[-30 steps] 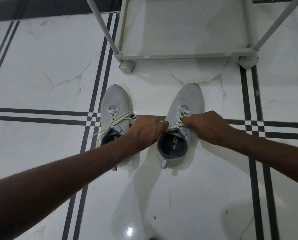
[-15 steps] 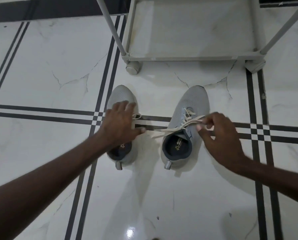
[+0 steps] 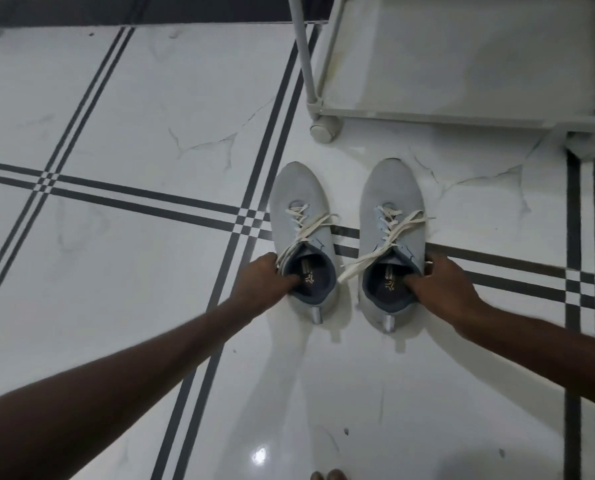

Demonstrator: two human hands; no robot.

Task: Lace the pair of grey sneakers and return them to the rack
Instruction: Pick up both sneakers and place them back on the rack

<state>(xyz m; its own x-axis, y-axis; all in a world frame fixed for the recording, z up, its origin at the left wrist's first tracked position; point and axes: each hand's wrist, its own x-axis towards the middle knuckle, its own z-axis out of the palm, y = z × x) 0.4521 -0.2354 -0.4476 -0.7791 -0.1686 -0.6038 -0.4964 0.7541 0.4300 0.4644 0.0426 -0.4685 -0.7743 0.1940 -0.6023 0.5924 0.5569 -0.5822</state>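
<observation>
Two grey sneakers stand side by side on the white tiled floor, toes pointing away from me. The left sneaker (image 3: 298,199) and the right sneaker (image 3: 393,195) both carry cream laces threaded through the eyelets, with loose ends trailing off to the sides. My left hand (image 3: 261,282) grips the left sneaker's collar, thumb inside the opening. My right hand (image 3: 441,282) grips the right sneaker's collar the same way. The rack (image 3: 427,114) is just beyond the toes.
The grey rack stands on a round foot (image 3: 325,128) with an upright pole (image 3: 303,46) at its left corner. Black double stripes (image 3: 143,202) cross the glossy floor. Toes (image 3: 327,475) show at the bottom edge.
Both hands let go of the right sneaker's laces. Each hand moved to a sneaker's collar and took hold of it. The view shifted so the rack sits further right.
</observation>
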